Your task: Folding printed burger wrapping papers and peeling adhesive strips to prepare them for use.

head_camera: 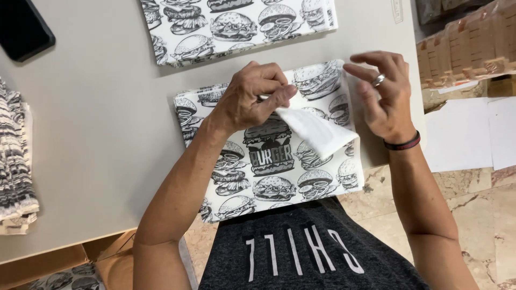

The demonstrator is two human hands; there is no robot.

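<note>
2 bare hands are over the printed paper sheet (269, 172), a white sheet covered in black burger drawings, lying near the front edge of the grey table (102, 118) and hanging slightly over it. Left hand (252, 96) has thumb and forefinger pinched together on the sheet's turned-up corner (317, 131), and the plain white underside shows where that flap is peeled over. Right hand (381, 91) hovers just beside it near the right edge of the table, fingers spread and loose, gripping nothing; there is a ring (379, 79) on 1 finger and a dark band (402, 144) at the wrist. Up at the far edge sits another stack of burger-print sheets (236, 27). Far left corner, a black flat device (21, 27). Against the left edge, a pile of folded printed paper (16, 161). Off the table's right side, brown cardboard pieces (462, 48) and white sheets (467, 131) on the floor.
</note>
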